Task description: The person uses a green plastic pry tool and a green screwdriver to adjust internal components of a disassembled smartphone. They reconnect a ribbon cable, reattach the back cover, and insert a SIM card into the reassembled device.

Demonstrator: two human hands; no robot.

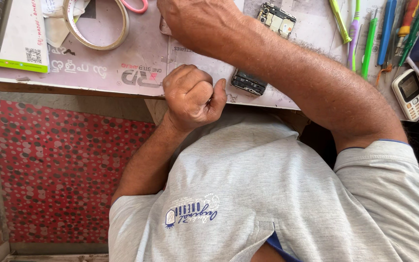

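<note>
From the head camera, the left hand (193, 95) is balled into a tight fist at the desk edge; whether it grips anything I cannot tell. The right hand (197, 22) reaches across, palm down, fingers hidden at the top edge, so their spread is unclear. Between the hands and just beside the forearm lies an opened phone (263, 48), its bare circuit board and dark lower part exposed. A sliding forearm could knock it off the smooth paper-covered desk (136, 58). A tape roll (98, 26), thin and round, lies left; plastic tools (364, 34) right.
</note>
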